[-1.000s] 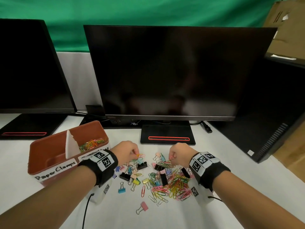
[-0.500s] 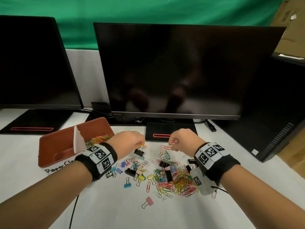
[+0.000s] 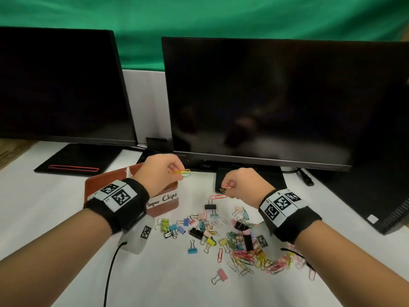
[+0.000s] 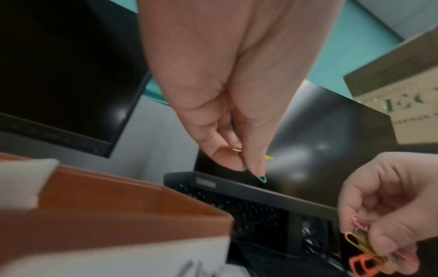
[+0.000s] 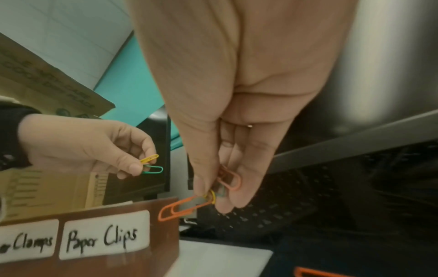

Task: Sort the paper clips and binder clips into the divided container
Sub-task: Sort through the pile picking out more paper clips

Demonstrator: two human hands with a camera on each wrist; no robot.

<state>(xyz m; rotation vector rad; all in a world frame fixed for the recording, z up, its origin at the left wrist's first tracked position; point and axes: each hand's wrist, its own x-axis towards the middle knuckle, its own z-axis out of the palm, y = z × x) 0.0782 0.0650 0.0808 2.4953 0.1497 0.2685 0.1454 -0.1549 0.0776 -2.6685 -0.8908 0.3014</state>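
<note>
My left hand [image 3: 174, 171] pinches a yellow and a green paper clip [image 3: 182, 172] above the right end of the brown divided container [image 3: 95, 185]. That end bears a "Paper Clips" label [image 3: 163, 201]. In the left wrist view the same clips [image 4: 259, 176] stick out below the thumb. My right hand [image 3: 229, 187] pinches several paper clips [image 3: 224, 189], orange, pink and yellow, clear of the table to the right of the container; the right wrist view shows them [image 5: 184, 206] level with its right wall. A mixed pile of paper clips and binder clips [image 3: 239, 240] lies below both hands.
Two dark monitors [image 3: 265, 96] stand behind, their black bases [image 3: 77, 161] on the white table. A white divider [image 4: 23, 183] splits the container. A black computer case [image 3: 376, 173] stands at the right. A cable [image 3: 110, 273] trails from my left wrist.
Both hands have lifted off the pile with paper clips pinched. The left hand has moved up and left over the container's right end; the right hand has risen beside it.
</note>
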